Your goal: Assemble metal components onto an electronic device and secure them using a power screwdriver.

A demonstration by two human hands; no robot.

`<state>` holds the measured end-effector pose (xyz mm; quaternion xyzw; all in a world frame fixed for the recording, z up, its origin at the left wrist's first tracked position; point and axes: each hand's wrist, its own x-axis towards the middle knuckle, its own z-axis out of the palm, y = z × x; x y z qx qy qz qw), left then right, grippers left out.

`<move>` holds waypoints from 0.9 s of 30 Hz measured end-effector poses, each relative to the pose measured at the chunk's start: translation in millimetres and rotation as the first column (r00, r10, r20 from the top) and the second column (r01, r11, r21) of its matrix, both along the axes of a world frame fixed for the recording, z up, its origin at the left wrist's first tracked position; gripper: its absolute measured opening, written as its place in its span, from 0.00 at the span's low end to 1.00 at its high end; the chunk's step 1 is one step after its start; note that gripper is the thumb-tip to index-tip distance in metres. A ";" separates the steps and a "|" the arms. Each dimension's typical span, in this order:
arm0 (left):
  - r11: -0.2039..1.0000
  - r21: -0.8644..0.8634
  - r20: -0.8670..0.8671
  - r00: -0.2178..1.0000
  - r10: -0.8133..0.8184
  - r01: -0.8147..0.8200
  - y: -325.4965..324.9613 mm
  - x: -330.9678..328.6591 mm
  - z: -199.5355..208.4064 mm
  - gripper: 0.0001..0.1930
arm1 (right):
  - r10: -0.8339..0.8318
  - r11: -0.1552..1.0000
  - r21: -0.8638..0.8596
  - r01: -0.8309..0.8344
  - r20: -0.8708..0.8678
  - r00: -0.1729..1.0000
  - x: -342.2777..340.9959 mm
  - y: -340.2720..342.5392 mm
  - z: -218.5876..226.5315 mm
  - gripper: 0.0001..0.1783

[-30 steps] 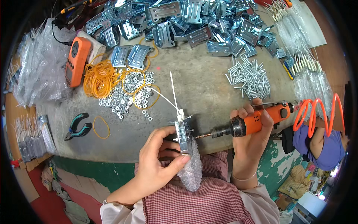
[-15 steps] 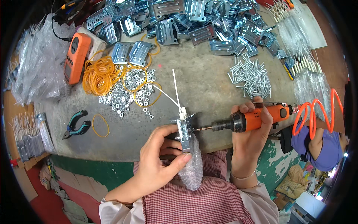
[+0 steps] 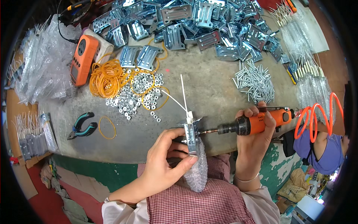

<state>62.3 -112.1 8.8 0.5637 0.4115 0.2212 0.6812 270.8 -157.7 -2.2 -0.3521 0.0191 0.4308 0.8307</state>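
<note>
My left hand [image 3: 162,162] is closed round a metal bracket assembly [image 3: 190,139], thumb at its lower end and fingers behind its left side. Two white wires [image 3: 182,91] stick up from a pale block at its top, and bubble wrap [image 3: 197,174] hangs beneath. In my right hand [image 3: 250,147] lies an orange air screwdriver [image 3: 261,121], the fingers wrapped over its body and lever. Its thin bit [image 3: 209,131] points left and meets the right side of the assembly around a screw; exact seating is too small to tell.
Blue-silver metal brackets [image 3: 175,37] are heaped at the back. Nearer lie orange rubber bands [image 3: 106,80], nuts [image 3: 128,100], screws [image 3: 257,80] and pliers [image 3: 82,127]. A coiled red hose [image 3: 313,119] runs from the driver. Another person [image 3: 317,149] is at far right.
The whole view has shifted slightly, so the table and both hands appear further right and a little lower. Both hands keep their grips, with the bit still at the assembly.
</note>
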 end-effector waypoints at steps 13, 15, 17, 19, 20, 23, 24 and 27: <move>0.999 0.049 0.006 1.000 0.019 -0.019 -0.9 -3.7 -4.4 0.27 | 0.047 0.996 -0.075 -0.047 -0.007 0.999 2.1 3.3 0.4 0.14; 0.999 0.046 0.006 1.000 0.016 -0.016 -0.8 -3.0 -2.4 0.27 | 0.053 0.996 -0.075 -0.053 -0.003 0.999 2.4 3.7 0.2 0.14; 0.999 0.046 0.008 1.000 0.014 -0.015 0.5 -1.5 -1.9 0.27 | 0.051 0.997 -0.065 -0.050 0.013 0.999 1.9 4.4 0.4 0.16; 0.999 0.036 -0.001 1.000 0.016 -0.016 -0.5 -2.4 -1.7 0.27 | 0.048 0.997 -0.065 -0.047 0.019 0.999 -0.4 4.8 2.3 0.18; 0.999 0.036 -0.003 1.000 0.021 -0.021 -1.4 -2.9 -2.2 0.27 | 0.043 0.997 -0.064 -0.041 0.027 0.999 -1.3 5.1 2.9 0.20; 0.996 0.084 -0.034 0.999 -0.034 0.036 -5.4 -3.6 1.3 0.26 | 0.031 0.990 -0.135 -0.027 0.028 0.999 -0.4 -4.0 3.8 0.23; 0.997 0.070 0.002 1.000 -0.026 0.026 -12.9 -4.8 1.7 0.26 | 0.047 0.989 -0.141 -0.041 0.043 0.998 -1.5 -11.3 3.2 0.23; 0.998 0.063 0.054 0.999 0.011 -0.015 -18.2 -7.4 1.3 0.26 | 0.043 0.987 -0.157 -0.030 0.082 0.996 -3.1 -17.4 3.5 0.23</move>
